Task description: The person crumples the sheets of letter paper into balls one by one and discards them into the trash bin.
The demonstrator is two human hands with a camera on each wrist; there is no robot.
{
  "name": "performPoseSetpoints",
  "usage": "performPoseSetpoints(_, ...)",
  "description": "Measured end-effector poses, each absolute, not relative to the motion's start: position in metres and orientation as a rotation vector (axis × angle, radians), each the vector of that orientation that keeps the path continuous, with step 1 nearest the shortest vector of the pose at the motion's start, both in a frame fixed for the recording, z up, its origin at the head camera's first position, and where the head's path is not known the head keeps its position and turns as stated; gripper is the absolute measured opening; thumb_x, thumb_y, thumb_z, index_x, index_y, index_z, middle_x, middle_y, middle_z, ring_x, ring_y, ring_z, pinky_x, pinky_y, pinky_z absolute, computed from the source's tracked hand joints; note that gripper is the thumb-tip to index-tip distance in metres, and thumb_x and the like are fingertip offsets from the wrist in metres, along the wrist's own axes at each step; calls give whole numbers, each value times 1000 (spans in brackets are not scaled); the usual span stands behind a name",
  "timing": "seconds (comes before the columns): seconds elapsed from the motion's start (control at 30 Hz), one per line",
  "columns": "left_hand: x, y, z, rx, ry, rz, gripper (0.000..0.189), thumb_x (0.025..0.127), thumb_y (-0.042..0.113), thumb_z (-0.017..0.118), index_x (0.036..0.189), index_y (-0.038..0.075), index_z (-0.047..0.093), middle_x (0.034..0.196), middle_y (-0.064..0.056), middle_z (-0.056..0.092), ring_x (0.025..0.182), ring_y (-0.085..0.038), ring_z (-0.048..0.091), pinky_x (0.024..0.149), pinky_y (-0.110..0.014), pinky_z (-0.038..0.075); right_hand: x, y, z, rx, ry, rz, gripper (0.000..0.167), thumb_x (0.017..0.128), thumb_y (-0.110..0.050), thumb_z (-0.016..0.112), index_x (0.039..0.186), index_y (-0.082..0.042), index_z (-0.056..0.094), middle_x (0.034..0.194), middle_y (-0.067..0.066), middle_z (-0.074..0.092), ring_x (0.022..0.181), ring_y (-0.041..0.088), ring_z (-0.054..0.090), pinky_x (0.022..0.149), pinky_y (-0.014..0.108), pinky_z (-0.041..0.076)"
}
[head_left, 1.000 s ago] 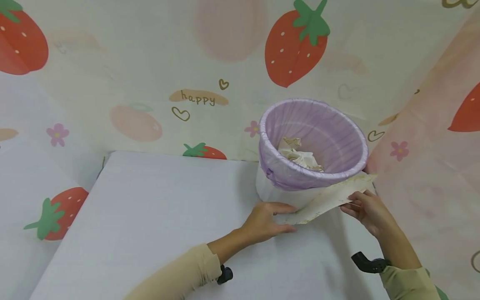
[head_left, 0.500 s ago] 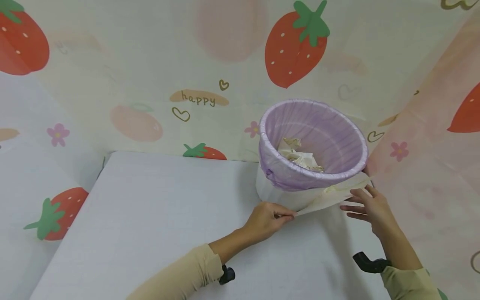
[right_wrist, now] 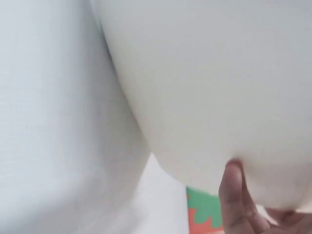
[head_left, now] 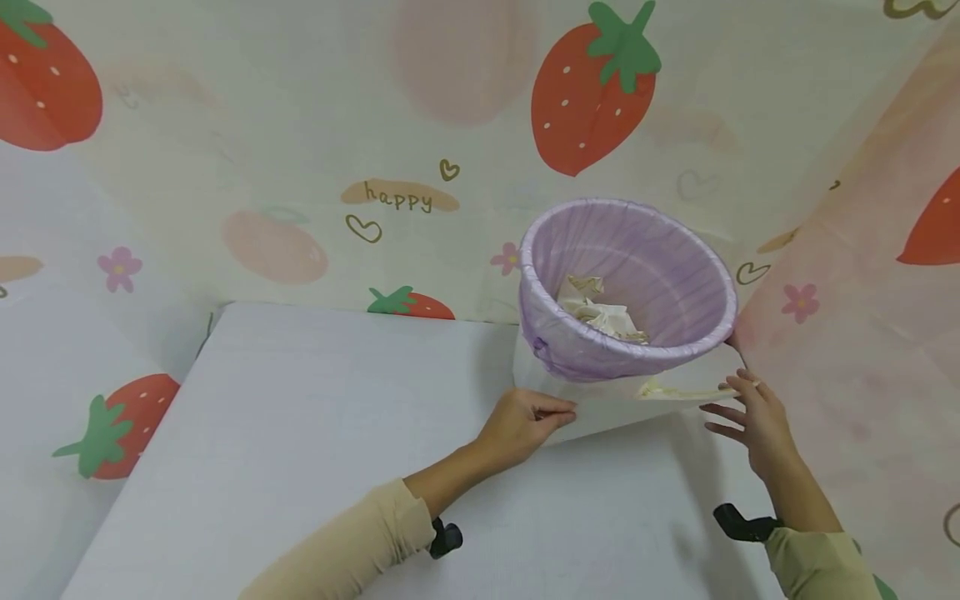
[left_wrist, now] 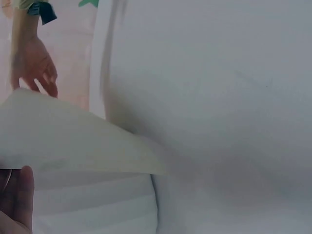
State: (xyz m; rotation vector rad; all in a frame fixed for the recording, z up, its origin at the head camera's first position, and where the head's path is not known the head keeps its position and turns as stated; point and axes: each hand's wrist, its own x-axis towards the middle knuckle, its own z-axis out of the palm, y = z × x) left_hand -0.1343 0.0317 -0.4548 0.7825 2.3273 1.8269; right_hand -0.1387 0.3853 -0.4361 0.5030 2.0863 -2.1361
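Note:
In the head view, my left hand [head_left: 528, 425] pinches the near left edge of a pale paper sheet [head_left: 615, 417] with yellowish markings. At the sheet's right end is my right hand [head_left: 761, 421], its fingers spread and fairly straight. One of its fingers [right_wrist: 233, 183] touches the sheet's face in the right wrist view. The sheet stretches between both hands, its far part hidden by a round bin [head_left: 630, 354] lined with a purple bag. Crumpled paper [head_left: 600, 312] lies inside the bin. The left wrist view shows the sheet [left_wrist: 63, 134] from its side.
The bin stands at the back right of a white-covered table [head_left: 337, 417], by its right edge. Behind and beside it hang cloth walls [head_left: 465, 125] printed with strawberries. A black wrist camera [head_left: 742, 525] sits on the right forearm, another [head_left: 446, 540] on the left.
My left hand has closed its fingers on the sheet's edge and shifted slightly left. The right hand has loosened from its earlier pinch and moved right. The sheet has turned, showing more plain pale face.

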Motion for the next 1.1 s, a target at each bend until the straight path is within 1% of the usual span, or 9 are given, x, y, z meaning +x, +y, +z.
performPoseSetpoints(0.07, -135, 30, -455, 777, 2321, 1839, 14, 90, 5, 72, 102, -1, 77, 99, -9, 75, 90, -10, 71, 73, -19, 56, -139, 390, -439, 429, 2023, -2225, 33, 105, -33, 48, 135, -19, 45, 98, -13, 65, 81, 11, 71, 71, 33, 60)
performPoseSetpoints(0.13, -136, 29, -455, 770, 2322, 1846, 14, 90, 5, 72, 102, 0, 77, 99, -8, 75, 90, -11, 71, 73, -19, 56, -139, 394, -442, 334, 1947, -2309, 17, 107, -33, 45, 118, -22, 52, 98, -10, 70, 83, 12, 71, 72, 32, 60)
performPoseSetpoints(0.2, -137, 27, -456, 765, 2329, 1849, 14, 90, 5, 72, 102, 0, 78, 98, -7, 76, 90, -11, 71, 74, -19, 56, -138, 399, -444, 212, 1913, -2339, 25, 108, -35, 36, 116, -24, 57, 103, -7, 72, 88, 11, 69, 75, 28, 57)
performPoseSetpoints(0.27, -138, 25, -456, 764, 2335, 1849, 14, 90, 6, 73, 101, 1, 78, 98, -7, 76, 90, -10, 71, 74, -19, 56, -137, 403, -445, 95, 1865, -2369, 37, 109, -36, 28, 119, -21, 60, 109, -2, 73, 92, 13, 68, 77, 28, 56)
performPoseSetpoints(0.43, -139, 16, -454, 768, 2323, 1878, 15, 90, 5, 72, 103, -1, 77, 99, -9, 75, 91, -13, 71, 75, -21, 56, -133, 411, -444, -139, 1741, -2392, 55, 106, -20, 13, 127, -5, 62, 121, 8, 70, 102, 21, 65, 84, 32, 55)
performPoseSetpoints(0.53, -139, 8, -448, 763, 2311, 1910, 15, 91, 3, 71, 103, -4, 76, 100, -12, 75, 91, -18, 72, 75, -20, 56, -131, 412, -444, -281, 1835, -2279, 51, 105, -5, 16, 130, 4, 59, 125, 6, 67, 110, 18, 62, 86, 31, 54)
performPoseSetpoints(0.67, -143, -6, -446, 764, 2311, 1919, 14, 91, 4, 71, 102, -3, 76, 98, -12, 75, 84, -18, 72, 72, -21, 56, -125, 405, -443, -468, 2023, -2085, 37, 101, 10, 31, 125, 9, 60, 128, 1, 66, 116, 11, 60, 87, 26, 52)
performPoseSetpoints(0.83, -150, -28, -449, 761, 2242, 1923, 15, 91, 5, 72, 102, -5, 76, 95, -12, 75, 74, -14, 67, 67, -25, 57, -118, 386, -436, -620, 2055, -1936, 33, 97, 16, 40, 114, 2, 65, 126, 4, 67, 118, 14, 60, 91, 25, 51)
performPoseSetpoints(1.1, -157, -51, -444, 724, 2150, 1859, 17, 91, 5, 71, 102, -7, 73, 95, -14, 73, 80, -14, 68, 75, -30, 59, -111, 336, -422, -766, 1939, -1856, 27, 98, 15, 43, 114, 1, 62, 122, 7, 68, 118, 18, 61, 94, 30, 51)
